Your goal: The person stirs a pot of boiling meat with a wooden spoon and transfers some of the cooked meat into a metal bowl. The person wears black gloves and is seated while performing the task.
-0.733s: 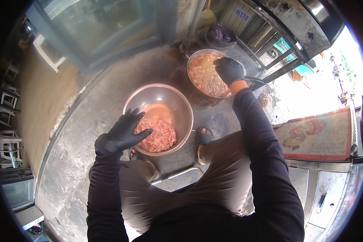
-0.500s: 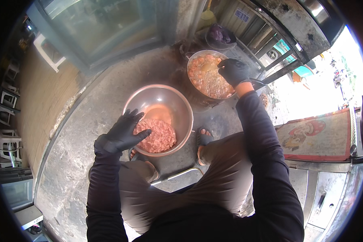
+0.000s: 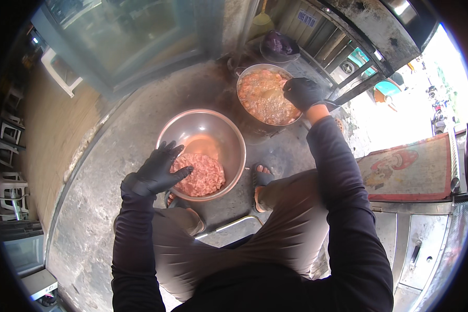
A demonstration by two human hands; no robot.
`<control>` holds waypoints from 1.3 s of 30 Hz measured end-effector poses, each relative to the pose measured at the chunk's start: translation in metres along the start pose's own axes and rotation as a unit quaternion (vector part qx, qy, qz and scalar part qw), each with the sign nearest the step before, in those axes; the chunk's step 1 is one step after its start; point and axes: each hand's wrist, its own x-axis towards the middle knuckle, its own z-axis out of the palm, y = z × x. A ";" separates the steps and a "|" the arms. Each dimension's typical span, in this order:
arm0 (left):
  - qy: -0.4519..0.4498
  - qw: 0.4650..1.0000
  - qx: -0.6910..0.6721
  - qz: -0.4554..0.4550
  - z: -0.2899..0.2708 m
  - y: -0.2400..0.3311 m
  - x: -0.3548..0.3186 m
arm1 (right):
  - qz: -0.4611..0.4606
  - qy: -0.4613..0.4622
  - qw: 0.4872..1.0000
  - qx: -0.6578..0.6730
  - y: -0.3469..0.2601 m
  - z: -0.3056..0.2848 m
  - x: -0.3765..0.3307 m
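Observation:
My left hand, in a black glove, is open with fingers spread. It lies over the left rim of a wide metal bowl, with the thumb against a mound of pink minced meat. My right hand, also gloved in black, is closed above the right side of a deep round pot. Bubbling liquid and many pinkish-orange meat pieces fill that pot. What the right fingers grip, if anything, is hidden. A dark handle-like piece shows beside the right wrist.
A dark bowl with a purple plastic bag stands behind the pot. A metal-framed stand rises to the right of it. A glass-panelled cabinet is at the far left, and white plastic stools line the left side. My sandalled feet flank the bowl's near side.
The view has shifted slightly. My right hand stays over the pot's right side, its fingers now drawn in more tightly. My left hand keeps its place at the minced meat.

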 end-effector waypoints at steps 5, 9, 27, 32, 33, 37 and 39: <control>0.002 1.000 -0.002 0.000 0.003 0.001 0.000 | -0.030 0.025 0.999 -0.022 -0.008 0.010 -0.001; 0.000 1.000 -0.009 0.000 0.002 -0.001 -0.002 | -0.050 0.036 0.995 -0.080 -0.013 0.011 0.001; 0.004 1.000 -0.008 0.007 0.002 -0.002 -0.004 | -0.078 0.215 0.969 -0.091 -0.008 0.015 0.011; 0.011 1.000 -0.018 0.008 0.003 -0.002 -0.003 | -0.028 0.115 0.993 -0.006 0.000 0.004 0.006; 0.007 1.000 -0.013 0.007 0.003 -0.001 -0.003 | -0.008 0.080 0.997 -0.006 -0.002 0.004 0.006; 0.001 1.000 -0.006 0.005 0.003 0.001 -0.002 | 0.017 0.008 0.999 -0.047 -0.012 0.008 0.009; -0.001 1.000 -0.005 0.003 0.003 0.001 -0.002 | -0.001 0.041 0.998 -0.037 -0.014 0.014 0.011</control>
